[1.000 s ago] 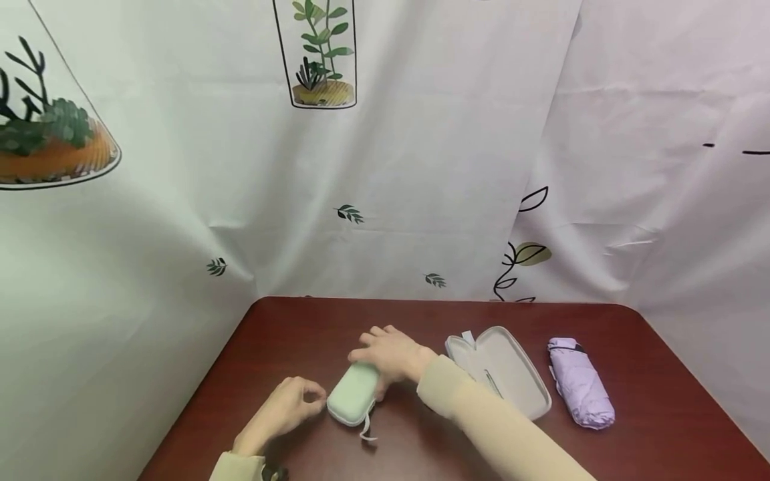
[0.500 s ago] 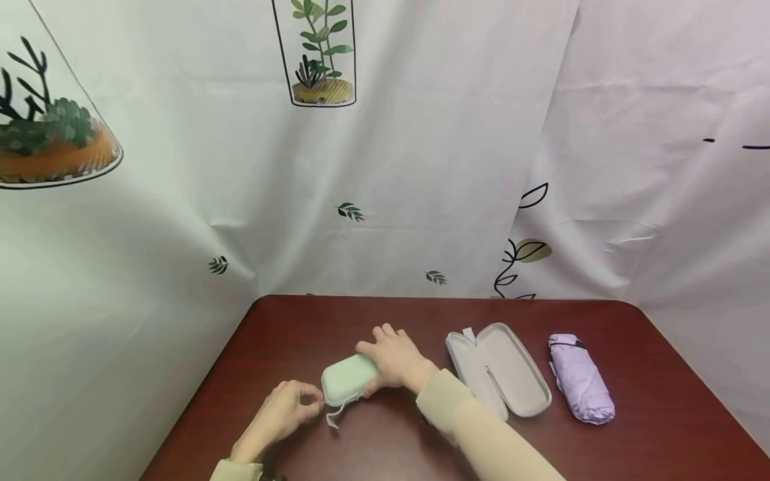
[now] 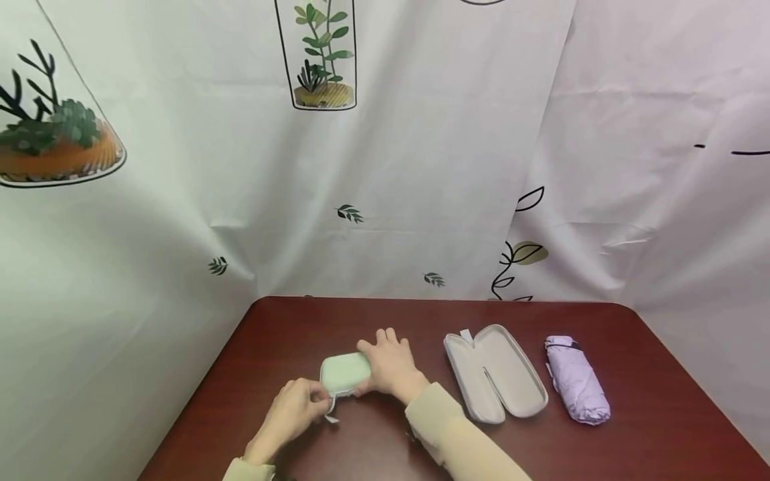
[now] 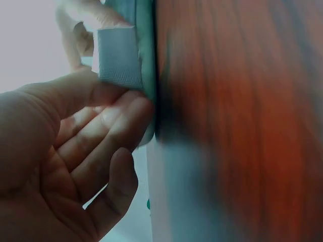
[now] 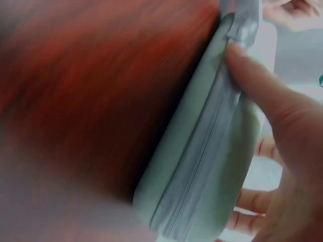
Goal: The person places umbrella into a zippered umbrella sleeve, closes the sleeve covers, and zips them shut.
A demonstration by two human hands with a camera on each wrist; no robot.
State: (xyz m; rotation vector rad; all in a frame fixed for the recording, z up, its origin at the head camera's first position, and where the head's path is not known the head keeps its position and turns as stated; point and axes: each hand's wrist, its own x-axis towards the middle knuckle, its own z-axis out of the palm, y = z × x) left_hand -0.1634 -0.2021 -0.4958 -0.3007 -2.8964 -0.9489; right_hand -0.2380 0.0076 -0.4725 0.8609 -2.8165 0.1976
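Note:
A small mint-green zip case (image 3: 345, 372) stands on the dark red-brown table, left of centre. My right hand (image 3: 391, 364) grips its right end, the thumb on the zip side and the fingers over the far side. In the right wrist view, a grey zip (image 5: 197, 166) runs along the case's side, its two rows of tape lying together. At the front left corner my left hand (image 3: 297, 404) pinches the zip pull with thumb and index finger. A grey fabric strap (image 4: 119, 55) sticks up by those fingertips in the left wrist view, partly covering the corner.
Right of my right hand lies a pale grey hard case (image 3: 520, 381), spread open like a book. Beyond it, to the right, is a folded lilac umbrella (image 3: 577, 381). A white curtain (image 3: 421, 167) with plant prints hangs behind the table (image 3: 385, 317).
The right hand has turned the green case so its strap corner faces the left hand. My left fingers have moved slightly right and now pinch at the zip pull.

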